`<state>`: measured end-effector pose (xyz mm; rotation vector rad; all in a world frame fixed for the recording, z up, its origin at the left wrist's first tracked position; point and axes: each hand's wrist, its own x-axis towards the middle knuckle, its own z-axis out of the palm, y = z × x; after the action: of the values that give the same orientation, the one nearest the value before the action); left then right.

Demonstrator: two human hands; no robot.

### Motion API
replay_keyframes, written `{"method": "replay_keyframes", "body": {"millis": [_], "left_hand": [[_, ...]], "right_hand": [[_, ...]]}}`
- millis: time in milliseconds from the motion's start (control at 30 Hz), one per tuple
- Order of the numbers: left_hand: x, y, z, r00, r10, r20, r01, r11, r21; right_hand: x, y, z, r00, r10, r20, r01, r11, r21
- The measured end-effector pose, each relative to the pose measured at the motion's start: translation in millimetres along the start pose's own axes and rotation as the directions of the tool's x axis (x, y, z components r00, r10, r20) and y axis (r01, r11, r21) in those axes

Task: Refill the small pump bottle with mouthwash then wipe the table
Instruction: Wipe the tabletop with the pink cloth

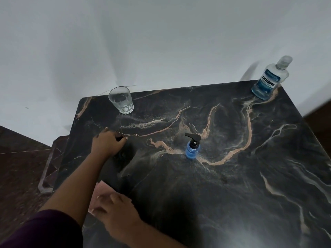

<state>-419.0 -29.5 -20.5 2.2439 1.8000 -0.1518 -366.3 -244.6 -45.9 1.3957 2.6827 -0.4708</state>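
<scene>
Refilling looks done: the small pump bottle [192, 149] stands mid-table, full of blue liquid with its pump head on, and the mouthwash bottle [271, 81] sits capped at the far right corner. Wiping is what remains — the left hand [108, 143] presses a dark cloth [123, 153] against the table [232, 176], fingers curled over it, while the right hand [116, 210] rests flat on a pinkish cloth [102, 191] at the near edge.

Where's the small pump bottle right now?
In the head view, the small pump bottle stands upright near the middle of the table, to the right of the left hand, with the mouthwash bottle at the far right corner.
</scene>
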Motion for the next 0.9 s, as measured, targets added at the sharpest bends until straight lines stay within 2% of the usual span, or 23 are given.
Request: {"method": "replay_keyframes", "body": {"millis": [167,233,367,433,500,567,633,733,800,833,867,900], "left_hand": [[-2,1,5,1.0,-0.011,0.002,0.011,1.0,0.02],[-4,2,6,1.0,-0.025,-0.008,0.025,1.0,0.013],[-8,-2,10,0.999,-0.015,0.052,0.016,1.0,-0.018],[-9,-5,12,0.997,-0.034,0.071,0.038,0.998,-0.06],[-8,-6,12,0.996,-0.048,0.081,0.055,0.995,-0.079],[-4,-7,11,0.995,-0.045,0.094,0.054,0.994,-0.091],[1,-8,8,0.992,-0.04,0.121,0.054,0.992,-0.112],[2,-7,6,0.987,-0.03,0.158,0.04,0.997,-0.06],[0,-5,5,0.987,-0.045,0.156,0.053,0.997,-0.053],[-2,-4,6,0.987,-0.053,0.152,0.063,0.996,-0.06],[-4,-2,7,0.987,-0.057,0.15,0.067,0.996,-0.063],[-6,-1,8,0.987,-0.059,0.151,0.069,0.996,-0.062]], "right_hand": [[16,49,-9,0.98,0.113,-0.164,-0.093,0.987,0.127],[15,89,-21,0.949,0.239,-0.206,-0.201,0.961,0.189],[11,160,-42,0.823,0.529,-0.208,-0.486,0.844,0.226],[12,168,-48,0.777,0.608,-0.166,-0.556,0.785,0.273],[15,155,-48,0.761,0.632,-0.15,-0.582,0.766,0.273],[17,131,-44,0.778,0.603,-0.174,-0.564,0.794,0.227],[18,101,-37,0.841,0.518,-0.155,-0.483,0.849,0.217],[17,42,-18,0.956,0.273,-0.107,-0.26,0.958,0.118],[14,0,2,0.982,0.156,-0.103,-0.143,0.982,0.127],[8,-19,8,0.991,0.13,-0.002,-0.128,0.978,0.164],[0,-32,12,0.976,0.156,0.154,-0.177,0.974,0.139],[-9,-43,17,0.963,0.185,0.196,-0.208,0.972,0.106]]}}
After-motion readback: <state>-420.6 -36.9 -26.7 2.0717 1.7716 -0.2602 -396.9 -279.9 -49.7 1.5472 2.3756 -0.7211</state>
